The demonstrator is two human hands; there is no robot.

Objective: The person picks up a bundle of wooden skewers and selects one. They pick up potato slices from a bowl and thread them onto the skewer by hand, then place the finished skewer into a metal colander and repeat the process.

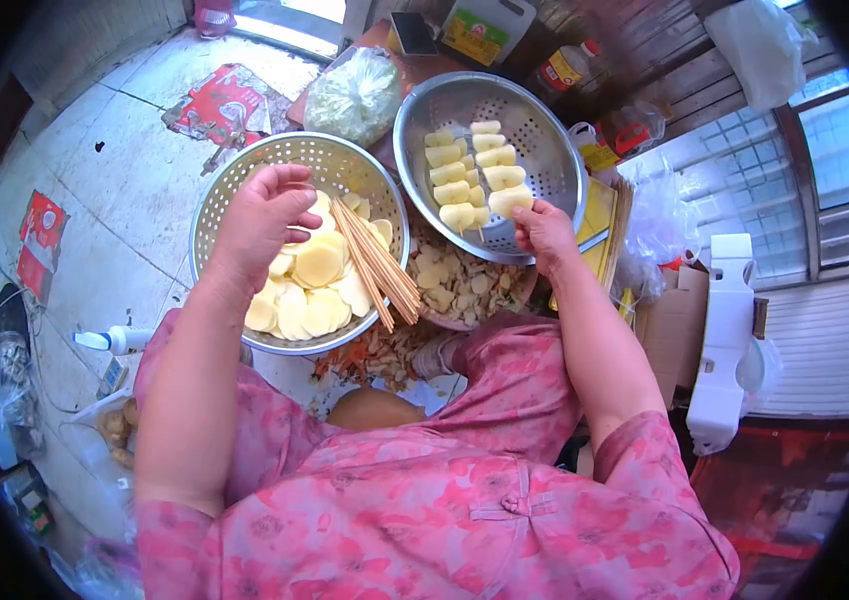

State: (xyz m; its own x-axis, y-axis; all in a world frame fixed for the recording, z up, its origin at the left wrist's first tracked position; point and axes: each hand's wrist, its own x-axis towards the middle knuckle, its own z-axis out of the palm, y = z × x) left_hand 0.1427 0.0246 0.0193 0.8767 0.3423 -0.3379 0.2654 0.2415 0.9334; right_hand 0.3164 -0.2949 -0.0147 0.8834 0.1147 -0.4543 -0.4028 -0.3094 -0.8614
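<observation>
My right hand (547, 238) pinches the near end of a skewer of potato slices (502, 177), which lies in the right-hand metal colander (556, 150). Beside it in that colander rest other skewered potato slices (449, 172). Above the left rim of a second colander (206, 215), my left hand (269, 215) hovers with curved fingers, apart from the thumb, and nothing visible in them. That colander holds many loose round potato slices (319, 262). A bundle of wooden skewers (376, 265) leans across the slices and over the near right rim.
Between and below the colanders sits a basin of pale scraps (474, 285), with peelings (374, 355) on the floor. Behind stand a knotted plastic bag (354, 95), a phone (413, 33) and an oil bottle (566, 68). A white foam piece (719, 345) and cardboard (666, 325) are at right.
</observation>
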